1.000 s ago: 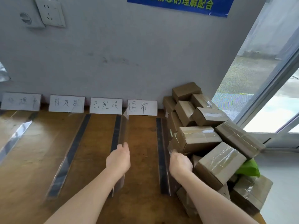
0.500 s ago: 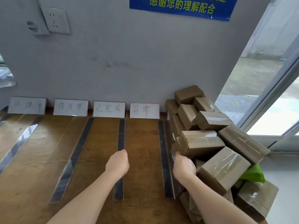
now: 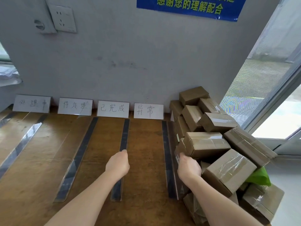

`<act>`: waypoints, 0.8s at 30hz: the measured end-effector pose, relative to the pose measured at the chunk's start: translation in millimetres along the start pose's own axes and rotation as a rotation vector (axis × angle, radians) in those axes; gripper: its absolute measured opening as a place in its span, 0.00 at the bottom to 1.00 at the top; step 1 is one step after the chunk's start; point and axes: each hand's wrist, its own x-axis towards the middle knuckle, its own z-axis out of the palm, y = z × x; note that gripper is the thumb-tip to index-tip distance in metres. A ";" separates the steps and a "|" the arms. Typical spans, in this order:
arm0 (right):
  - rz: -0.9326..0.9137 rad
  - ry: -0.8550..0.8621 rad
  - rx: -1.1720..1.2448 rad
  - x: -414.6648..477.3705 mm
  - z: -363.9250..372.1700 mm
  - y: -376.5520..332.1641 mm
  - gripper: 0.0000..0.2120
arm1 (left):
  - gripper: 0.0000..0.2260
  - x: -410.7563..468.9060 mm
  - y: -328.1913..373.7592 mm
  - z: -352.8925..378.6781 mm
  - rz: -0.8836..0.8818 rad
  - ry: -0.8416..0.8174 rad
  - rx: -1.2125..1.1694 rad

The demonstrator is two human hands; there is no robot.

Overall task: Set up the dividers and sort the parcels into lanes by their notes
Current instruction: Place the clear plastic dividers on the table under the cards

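On the wooden table (image 3: 146,160) several clear dividers with black base strips run toward the wall. My left hand (image 3: 117,165) grips the top edge of the middle divider (image 3: 124,134), which stands upright and edge-on to me. My right hand (image 3: 189,168) curls over the top edge of the right divider (image 3: 167,152), right against a pile of taped brown parcels (image 3: 206,144). Two more dividers (image 3: 76,159) lean further left. Four white note cards (image 3: 113,108) stand along the wall, one at the head of each lane.
The parcel pile fills the table's right end and reaches its front edge; a green bag (image 3: 259,176) pokes out beneath it. A grey wall with a socket (image 3: 62,18) backs the table. A glass door (image 3: 268,79) is at the right.
The middle divider was tilted and raised in my left hand a second ago; it now stands straight on its black strip. My right hand has stayed at the right divider.
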 end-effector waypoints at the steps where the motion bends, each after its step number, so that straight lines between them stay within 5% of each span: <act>1: 0.004 0.004 -0.001 -0.7 0.0 -0.1 0.16 | 0.06 -0.6 0.2 0.3 0.001 0.001 -0.005; 18: 0.002 0.019 -0.046 -4.5 5.4 3.9 0.19 | 0.07 -2.3 9.1 -1.6 -0.009 -0.008 -0.020; 24: 0.011 0.018 -0.036 -4.4 5.0 7.2 0.17 | 0.15 -5.4 11.1 -4.2 -0.036 -0.002 -0.033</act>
